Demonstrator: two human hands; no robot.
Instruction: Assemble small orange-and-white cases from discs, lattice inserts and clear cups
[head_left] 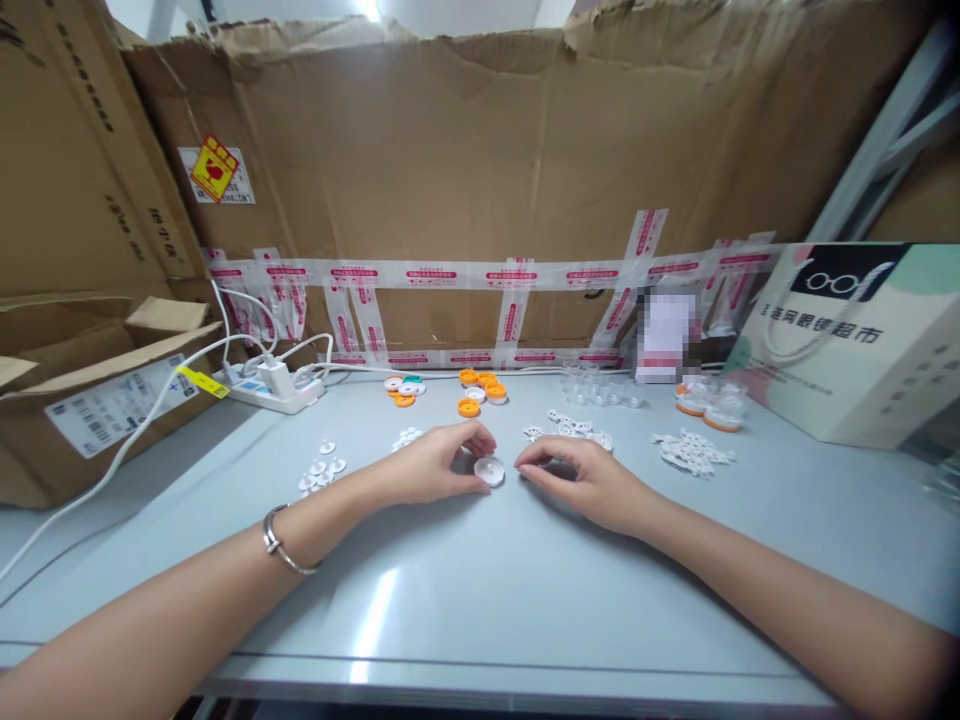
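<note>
Between the thumb and fingers of my left hand [442,465] is a small round white cap-like piece [490,471], tilted up from the table. Just right of it, my right hand [577,475] rests on the tabletop with its thumb and fingertips close together; whether anything tiny is pinched there I cannot make out. Behind my right hand lie white lacy plastic pieces [571,424]. Small white discs with stems [321,470] lie left of my left forearm, and more little white parts [407,438] show behind my left wrist.
Orange and white round caps [484,388] stand at the back, with clear cups [600,386] and orange-based clear containers [711,402] to the right. More white lattice pieces [691,453] lie nearby. A power strip [277,392], an open carton [105,400] and a paper bag [847,345] flank the table.
</note>
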